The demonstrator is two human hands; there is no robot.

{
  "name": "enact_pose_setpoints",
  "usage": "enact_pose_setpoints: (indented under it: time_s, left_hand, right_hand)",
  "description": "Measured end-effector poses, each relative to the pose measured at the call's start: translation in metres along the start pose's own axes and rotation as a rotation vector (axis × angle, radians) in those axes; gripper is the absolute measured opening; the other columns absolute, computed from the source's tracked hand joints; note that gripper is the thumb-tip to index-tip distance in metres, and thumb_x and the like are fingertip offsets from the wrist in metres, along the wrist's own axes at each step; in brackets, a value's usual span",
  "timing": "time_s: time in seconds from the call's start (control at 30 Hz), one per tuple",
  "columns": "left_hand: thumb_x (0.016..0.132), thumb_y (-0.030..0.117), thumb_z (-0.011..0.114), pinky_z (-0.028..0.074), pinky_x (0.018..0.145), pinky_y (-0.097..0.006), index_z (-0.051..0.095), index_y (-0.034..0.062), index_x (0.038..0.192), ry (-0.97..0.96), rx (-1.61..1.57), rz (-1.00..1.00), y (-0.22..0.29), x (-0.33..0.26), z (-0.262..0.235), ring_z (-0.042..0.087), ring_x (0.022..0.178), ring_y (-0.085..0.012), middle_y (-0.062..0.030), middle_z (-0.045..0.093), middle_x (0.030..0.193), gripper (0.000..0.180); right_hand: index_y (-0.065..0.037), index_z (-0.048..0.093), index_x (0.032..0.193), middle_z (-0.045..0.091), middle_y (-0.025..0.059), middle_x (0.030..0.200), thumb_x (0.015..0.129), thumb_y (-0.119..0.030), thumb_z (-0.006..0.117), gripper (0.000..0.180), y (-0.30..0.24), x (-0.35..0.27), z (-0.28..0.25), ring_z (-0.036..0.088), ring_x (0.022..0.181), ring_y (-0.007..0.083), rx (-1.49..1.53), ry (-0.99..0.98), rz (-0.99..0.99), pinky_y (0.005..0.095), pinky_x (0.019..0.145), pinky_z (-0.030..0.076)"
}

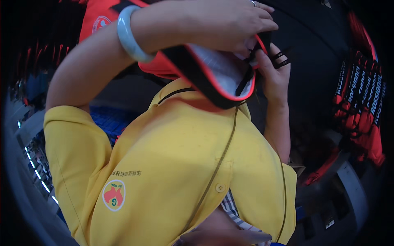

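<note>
A red and black bag (223, 74) with a pale grey lining hangs in front of my chest. Its mouth gapes, edged in bright red trim. My left hand (225, 26) reaches across over the opening, its thumb and fingers closed at the bag's far right edge. The exact piece under those fingertips is partly hidden. On the same edge, my right hand (276, 71) grips with its thumb on the near side and fingers behind. Black cord ends (281, 59) stick out beside the right fingers. A black strap (245, 80) lies against the lining inside.
At the right hang several black and red straps or bags (361, 94) with white lettering. Something blue (108, 119), like a crate, shows behind my left side. A dark surface (312, 53) extends beyond my hands. A cord (217, 168) runs down my yellow shirt.
</note>
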State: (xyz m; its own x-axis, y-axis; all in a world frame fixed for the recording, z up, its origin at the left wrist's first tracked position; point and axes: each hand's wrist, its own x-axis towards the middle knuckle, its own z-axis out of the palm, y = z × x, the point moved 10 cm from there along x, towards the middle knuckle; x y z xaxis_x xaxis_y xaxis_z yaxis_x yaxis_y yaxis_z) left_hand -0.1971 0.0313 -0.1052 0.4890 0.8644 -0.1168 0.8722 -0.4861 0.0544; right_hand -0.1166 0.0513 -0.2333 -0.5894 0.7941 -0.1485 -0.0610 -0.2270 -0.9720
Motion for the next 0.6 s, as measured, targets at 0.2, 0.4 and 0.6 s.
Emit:
enact_pose_setpoints:
  time_s: [0.2, 0.4, 0.6]
  left_hand:
    - [0.077, 0.033, 0.07, 0.052, 0.073, -0.042, 0.067, 0.0009, 0.094, -0.392, -0.491, 0.091, -0.019, 0.021, 0.028, 0.065, 0.079, -0.0376, -0.0201, 0.068, 0.084, 0.036]
    - [0.078, 0.029, 0.068, 0.05, 0.068, -0.039, 0.066, -0.0009, 0.085, -0.351, -0.63, -0.081, -0.042, 0.014, 0.034, 0.063, 0.071, -0.034, -0.0189, 0.065, 0.075, 0.03]
    - [0.085, 0.009, 0.068, 0.05, 0.075, -0.022, 0.06, -0.0005, 0.112, -0.125, -1.591, -0.721, -0.057, -0.032, 0.09, 0.063, 0.083, -0.0099, -0.0043, 0.067, 0.09, 0.03]
  right_hand:
    - [0.001, 0.062, 0.101, 0.062, -0.0014, 0.084, 0.088, -0.007, 0.066, 0.016, -0.029, -0.02, 0.014, 0.051, 0.071, 0.0032, -0.205, 0.104, -0.035, 0.0184, 0.063, 0.04]
    - [0.003, 0.06, 0.092, 0.068, 0.0091, 0.084, 0.099, -0.013, 0.049, 0.02, -0.083, -0.05, 0.015, 0.05, 0.062, 0.0024, 0.122, 0.252, -0.278, 0.0162, 0.061, 0.043]
    - [0.001, 0.061, 0.098, 0.062, 0.002, 0.075, 0.1, -0.029, 0.05, 0.032, -0.009, -0.051, 0.077, 0.055, 0.066, 0.0059, -0.155, -0.15, -0.042, 0.0197, 0.061, 0.042]
